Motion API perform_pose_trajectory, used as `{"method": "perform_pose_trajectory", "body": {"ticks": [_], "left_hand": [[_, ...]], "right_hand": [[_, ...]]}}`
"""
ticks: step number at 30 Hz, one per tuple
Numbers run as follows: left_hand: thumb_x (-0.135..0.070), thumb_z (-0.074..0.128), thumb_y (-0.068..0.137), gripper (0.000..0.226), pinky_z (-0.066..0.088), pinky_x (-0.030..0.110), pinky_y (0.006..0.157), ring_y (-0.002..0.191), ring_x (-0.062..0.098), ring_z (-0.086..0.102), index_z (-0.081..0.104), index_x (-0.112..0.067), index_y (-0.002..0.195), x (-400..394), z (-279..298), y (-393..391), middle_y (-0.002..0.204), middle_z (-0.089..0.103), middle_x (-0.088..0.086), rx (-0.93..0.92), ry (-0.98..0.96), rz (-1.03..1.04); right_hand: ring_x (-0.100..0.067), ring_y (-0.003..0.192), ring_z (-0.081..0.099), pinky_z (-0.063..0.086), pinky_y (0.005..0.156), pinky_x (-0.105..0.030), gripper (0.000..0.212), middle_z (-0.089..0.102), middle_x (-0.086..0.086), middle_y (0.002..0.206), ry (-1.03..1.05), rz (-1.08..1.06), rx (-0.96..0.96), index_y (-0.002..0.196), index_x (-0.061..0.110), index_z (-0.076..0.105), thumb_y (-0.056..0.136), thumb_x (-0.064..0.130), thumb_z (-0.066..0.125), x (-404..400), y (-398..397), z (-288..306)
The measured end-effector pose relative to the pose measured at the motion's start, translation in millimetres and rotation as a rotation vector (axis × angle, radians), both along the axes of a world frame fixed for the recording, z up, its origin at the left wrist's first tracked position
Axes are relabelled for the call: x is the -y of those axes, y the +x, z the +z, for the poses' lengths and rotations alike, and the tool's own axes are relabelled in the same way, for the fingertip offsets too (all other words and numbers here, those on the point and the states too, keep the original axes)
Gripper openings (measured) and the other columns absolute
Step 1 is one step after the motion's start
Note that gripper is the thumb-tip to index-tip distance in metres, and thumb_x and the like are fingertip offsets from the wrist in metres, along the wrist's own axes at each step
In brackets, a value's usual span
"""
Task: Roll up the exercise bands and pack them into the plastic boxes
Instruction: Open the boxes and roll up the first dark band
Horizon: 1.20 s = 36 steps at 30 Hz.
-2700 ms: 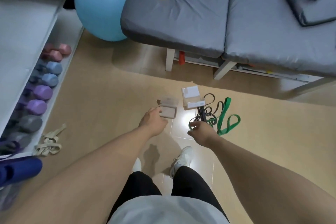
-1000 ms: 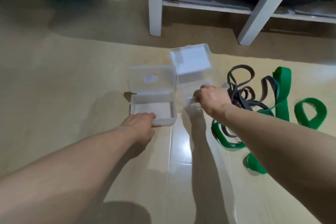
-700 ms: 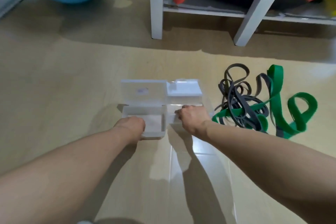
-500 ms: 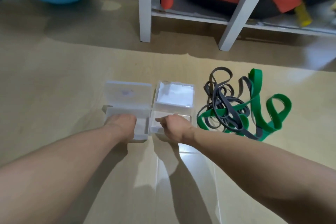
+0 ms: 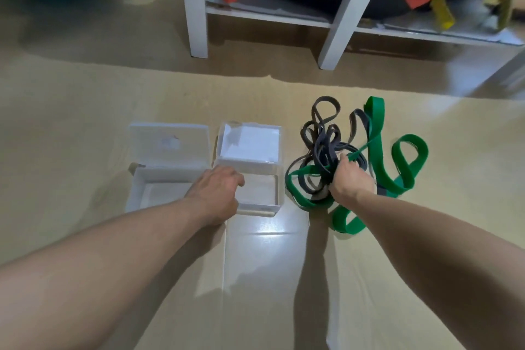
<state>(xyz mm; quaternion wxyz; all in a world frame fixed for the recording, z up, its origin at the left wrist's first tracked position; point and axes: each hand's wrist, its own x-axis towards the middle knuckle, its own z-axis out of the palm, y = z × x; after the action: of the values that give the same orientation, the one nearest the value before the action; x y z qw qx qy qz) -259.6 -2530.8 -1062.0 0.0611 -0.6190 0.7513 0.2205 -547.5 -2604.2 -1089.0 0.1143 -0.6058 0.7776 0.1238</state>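
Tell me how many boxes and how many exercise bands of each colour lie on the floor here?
Clear plastic boxes, lids open: 2, left box and right box
Green bands: 1, green band
Grey bands: at least 1, grey band, too tangled to separate
Total: at least 4

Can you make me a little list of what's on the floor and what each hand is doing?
left box: clear plastic box, lid open, nothing inside
right box: second clear box, lid open, nothing inside, right beside the first
bands: grey band and green band, tangled in a loose pile, not rolled
left hand: left hand rests over the boxes where they meet
right hand: right hand grips the tangled bands
floor: tan floor
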Motion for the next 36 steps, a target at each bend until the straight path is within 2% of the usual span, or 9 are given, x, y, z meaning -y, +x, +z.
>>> {"method": "perform_pose_trajectory", "body": {"ticks": [3, 6, 12, 15, 18, 23, 27, 33, 36], "left_hand": [[-0.012, 0.053, 0.093, 0.052, 0.027, 0.033, 0.116, 0.141, 0.019, 0.036, 0.049, -0.022, 0.144, -1.1, -0.3, -4.7, 0.149, 0.045, -0.001, -0.036, 0.016, 0.013], [-0.016, 0.056, 0.094, 0.061, 0.027, 0.034, 0.118, 0.144, 0.020, 0.034, 0.038, -0.022, 0.151, -3.8, 5.1, -11.4, 0.155, 0.040, 0.000, -0.072, 0.032, 0.015], [-0.040, 0.076, 0.087, 0.118, 0.053, 0.038, 0.089, 0.097, 0.018, 0.065, -0.021, -0.046, 0.154, -16.1, 41.5, -23.8, 0.119, 0.060, -0.011, -0.473, -0.033, 0.198], [-0.034, 0.079, 0.084, 0.109, 0.053, 0.037, 0.083, 0.086, 0.015, 0.064, 0.000, -0.052, 0.157, -30.4, 68.8, -17.4, 0.100, 0.061, -0.019, -0.571, -0.095, 0.097], [-0.030, 0.056, 0.090, 0.050, 0.053, 0.041, 0.086, 0.092, 0.016, 0.064, 0.056, -0.052, 0.135, -50.0, 91.3, -3.6, 0.099, 0.069, -0.018, -0.527, -0.188, -0.078], [-0.031, 0.052, 0.104, 0.024, 0.059, 0.034, 0.078, 0.088, 0.025, 0.069, 0.073, -0.025, 0.095, -76.3, 161.7, 3.4, 0.092, 0.074, 0.003, -0.946, -0.286, 0.223], [-0.024, 0.044, 0.109, 0.031, 0.060, 0.036, 0.075, 0.084, 0.029, 0.073, 0.072, -0.015, 0.098, -95.3, 248.6, -10.4, 0.087, 0.073, 0.019, -1.232, -0.174, 0.193], [-0.025, 0.024, 0.113, 0.045, 0.064, 0.042, 0.079, 0.074, 0.023, 0.073, 0.063, -0.007, 0.098, -140.9, 369.3, -26.8, 0.068, 0.068, 0.004, -1.691, 0.004, 0.096], [-0.023, 0.017, 0.112, 0.049, 0.064, 0.043, 0.077, 0.074, 0.023, 0.075, 0.057, -0.005, 0.093, -150.5, 387.5, -13.3, 0.075, 0.073, 0.007, -1.883, 0.031, 0.080]], "right_hand": [[-0.031, 0.085, 0.065, 0.058, 0.074, -0.038, 0.020, 0.065, -0.009, 0.093, 0.049, -0.100, 0.123, 0.105, 0.009, 0.060, 0.091, 0.024, 0.059, -0.4, -4.1, 15.5], [-0.030, 0.079, 0.066, 0.059, 0.078, -0.041, 0.023, 0.071, -0.010, 0.090, -0.125, -0.017, 0.335, 0.090, 0.014, 0.066, 0.093, 0.030, 0.050, -4.9, 6.5, 38.1], [-0.019, 0.070, 0.057, 0.046, 0.062, -0.033, 0.011, 0.058, 0.008, 0.079, -0.240, 0.691, 0.529, 0.082, 0.024, 0.052, 0.092, 0.023, 0.055, -68.3, 65.2, 132.0], [-0.013, 0.067, 0.053, 0.041, 0.059, -0.031, 0.005, 0.054, 0.009, 0.075, 0.032, 0.918, 0.299, 0.088, 0.025, 0.054, 0.086, 0.026, 0.059, -112.2, 88.5, 169.5], [-0.006, 0.062, 0.049, 0.045, 0.060, -0.033, 0.007, 0.051, 0.011, 0.070, 0.101, 0.934, 0.307, 0.092, 0.022, 0.059, 0.087, 0.027, 0.061, -139.4, 104.2, 195.2], [-0.017, 0.080, 0.067, 0.059, 0.071, -0.041, 0.043, 0.067, 0.004, 0.092, -0.136, 0.529, 0.588, 0.098, 0.026, 0.049, 0.078, 0.045, 0.083, -145.4, 108.1, 224.9], [-0.023, 0.127, 0.054, 0.047, 0.096, -0.032, 0.115, 0.047, 0.000, 0.148, -0.220, 0.325, 0.682, 0.151, 0.029, 0.027, 0.060, 0.057, 0.091, -139.7, 100.7, 231.9], [-0.022, 0.134, 0.050, 0.041, 0.109, -0.031, 0.086, 0.052, -0.001, 0.147, -0.217, 0.169, 0.835, 0.150, 0.029, 0.044, 0.077, 0.051, 0.083, -145.9, 89.0, 234.7], [-0.020, 0.098, 0.063, 0.048, 0.085, -0.027, 0.052, 0.068, -0.003, 0.117, -0.314, -0.129, 0.840, 0.130, 0.022, 0.064, 0.090, 0.056, 0.067, -142.4, 80.1, 205.7]]}}
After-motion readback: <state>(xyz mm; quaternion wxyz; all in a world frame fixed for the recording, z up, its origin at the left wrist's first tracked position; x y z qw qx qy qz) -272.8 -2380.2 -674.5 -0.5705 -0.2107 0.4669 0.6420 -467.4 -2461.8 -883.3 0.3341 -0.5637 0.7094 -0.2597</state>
